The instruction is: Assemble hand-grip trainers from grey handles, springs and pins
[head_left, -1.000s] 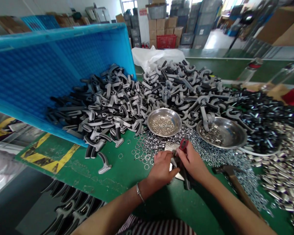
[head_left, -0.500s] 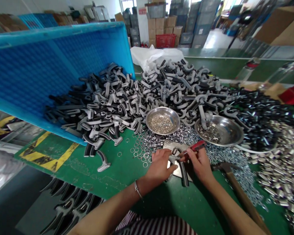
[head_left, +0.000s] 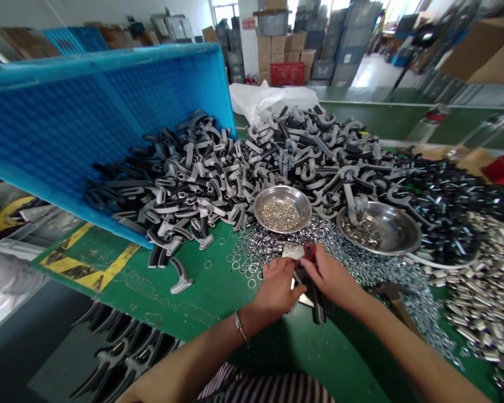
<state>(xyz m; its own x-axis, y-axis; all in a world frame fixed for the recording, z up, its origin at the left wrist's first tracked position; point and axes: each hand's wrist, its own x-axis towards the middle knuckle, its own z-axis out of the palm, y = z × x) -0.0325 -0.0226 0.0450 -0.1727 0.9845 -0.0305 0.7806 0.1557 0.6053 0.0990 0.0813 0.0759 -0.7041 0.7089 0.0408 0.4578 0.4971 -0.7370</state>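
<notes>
Gripping red-handled pliers over a dark handle at a crowded parts table

Green work table (head_left: pixel 269 358), with yellow-and-black tape (head_left: pixel 88 263) at its left end. Blue plastic crate (head_left: pixel 67 129), tilted with its open top toward the table, apparently so its contents spill within reach. Heap of grey-and-black handles (head_left: pixel 185 179), running from the crate across the table. Beyond it, a white plastic bag (head_left: pixel 269 101) and stacked cardboard boxes (head_left: pixel 273 50). To the right, a mound of small black parts (head_left: pixel 449 201), a spread of silver sleeves (head_left: pixel 487 285) and a hammer (head_left: pixel 397 299).

Two steel bowls: one of small rings (head_left: pixel 283 208), one of small metal pieces (head_left: pixel 380 228). Loose steel rings (head_left: pixel 252 252) lie between the bowls and the hands. Each kind seems grouped close by for easy reaching.

Right hand (head_left: pixel 327 274): fingers closed around the pliers (head_left: pixel 309 250), red end showing above the knuckles. Left hand (head_left: pixel 277 291): fingers curled over the dark handle (head_left: pixel 315 296), apparently steadying it. That handle sits between the hands, over a steel plate (head_left: pixel 292 252). Where the pliers meet it is hidden by the fingers.
</notes>
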